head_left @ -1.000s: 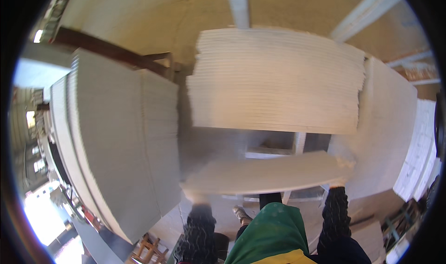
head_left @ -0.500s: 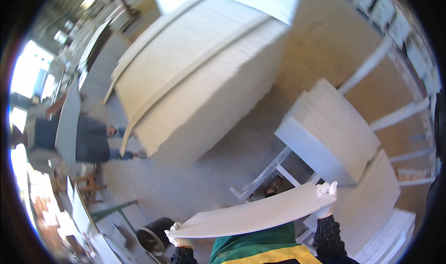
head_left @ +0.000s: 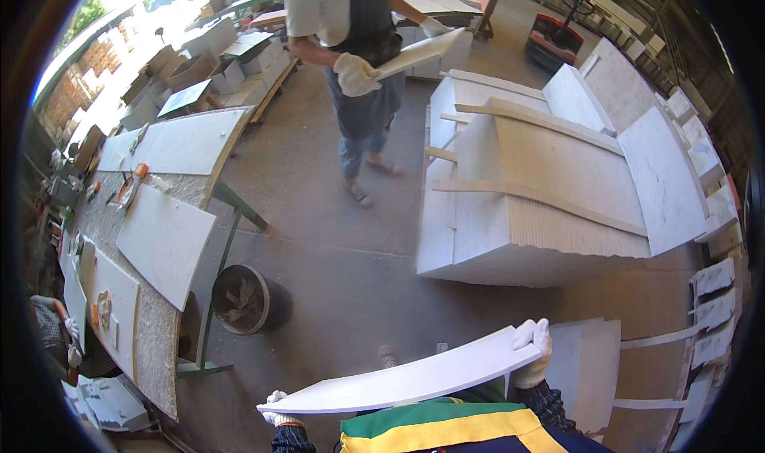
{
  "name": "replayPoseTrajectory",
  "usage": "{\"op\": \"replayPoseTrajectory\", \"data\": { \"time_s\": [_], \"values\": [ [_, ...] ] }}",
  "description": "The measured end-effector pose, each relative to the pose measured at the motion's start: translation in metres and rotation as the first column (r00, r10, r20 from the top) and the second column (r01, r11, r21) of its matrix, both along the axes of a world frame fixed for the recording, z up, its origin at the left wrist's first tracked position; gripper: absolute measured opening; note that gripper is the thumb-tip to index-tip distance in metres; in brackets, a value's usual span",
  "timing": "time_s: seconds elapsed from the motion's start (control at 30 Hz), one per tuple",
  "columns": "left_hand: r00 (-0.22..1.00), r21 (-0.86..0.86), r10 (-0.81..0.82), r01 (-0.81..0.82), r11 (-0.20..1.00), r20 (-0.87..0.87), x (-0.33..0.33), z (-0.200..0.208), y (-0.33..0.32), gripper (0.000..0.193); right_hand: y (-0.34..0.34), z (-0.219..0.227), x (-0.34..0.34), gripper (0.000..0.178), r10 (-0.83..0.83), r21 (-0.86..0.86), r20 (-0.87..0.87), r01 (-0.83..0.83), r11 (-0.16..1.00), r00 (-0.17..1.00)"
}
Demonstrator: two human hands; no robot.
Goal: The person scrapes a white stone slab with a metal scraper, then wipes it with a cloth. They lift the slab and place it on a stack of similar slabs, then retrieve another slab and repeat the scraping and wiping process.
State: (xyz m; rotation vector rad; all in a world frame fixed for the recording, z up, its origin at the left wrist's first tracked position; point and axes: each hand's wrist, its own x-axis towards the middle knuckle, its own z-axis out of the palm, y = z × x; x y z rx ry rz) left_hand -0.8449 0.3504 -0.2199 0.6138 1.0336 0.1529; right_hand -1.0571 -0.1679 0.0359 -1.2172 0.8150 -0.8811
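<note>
A long white stone slab (head_left: 398, 380) lies across my body at waist height. My left hand (head_left: 280, 411), in a white glove, is closed round its left end. At the slab's right end my gloved right hand (head_left: 535, 351) grips the edge, with fingers showing above it. The undersides of the slab and of my hands are hidden. To the right of my right hand stand upright white slabs (head_left: 586, 365).
A big stack of slabs (head_left: 558, 174) with wooden strips fills the right. Ahead, a co-worker (head_left: 351, 70) carries another slab (head_left: 420, 52). A workbench (head_left: 159, 333) with slabs and tools stands left, a black bucket (head_left: 275, 302) beside it. Another person (head_left: 56, 333) is far left.
My view has swung left, bringing the workbench, bucket and co-worker toward the middle. The slab has stayed in both my hands. The big stack now appears on the right.
</note>
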Motion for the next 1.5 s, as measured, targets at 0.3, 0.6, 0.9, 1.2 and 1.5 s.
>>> {"op": "replayPoseTrajectory", "data": {
  "time_s": [0.3, 0.6, 0.9, 1.2, 1.5],
  "values": [
    [0.749, -0.861, 0.62, -0.137, 0.489, 0.233, -0.084, -0.05, 0.096, 0.036, -0.01, -0.005, 0.208, 0.06, 0.444, -0.284, -0.01, -0.428, 0.858, 0.896],
    [0.995, 0.192, 0.101, -0.094, 0.977, -0.026, -0.034, -0.02, 0.007, 0.031, -0.035, -0.025, 0.436, 0.066, 0.694, 0.058, 0.078, -0.698, 0.714, 0.716],
    [0.917, 0.395, 0.182, -0.03, 0.918, -0.354, 0.056, 0.0, -0.114, 0.026, -0.055, 0.011, 0.661, 0.072, 0.863, 0.06, 0.076, -0.866, 0.497, 0.5],
    [0.631, 0.591, 0.001, 0.726, 0.351, -0.776, 0.143, -0.058, -0.196, 0.022, -0.048, 0.027, 0.864, 0.079, 0.919, -0.058, -0.01, -0.918, 0.393, 0.394],
    [-0.126, -0.856, 0.905, 0.398, -0.33, -0.407, 0.302, -0.106, -0.279, 0.044, -0.111, -0.008, 1.055, 0.077, 0.866, -0.146, -0.022, -0.858, 0.492, 0.5]
  ]
}}
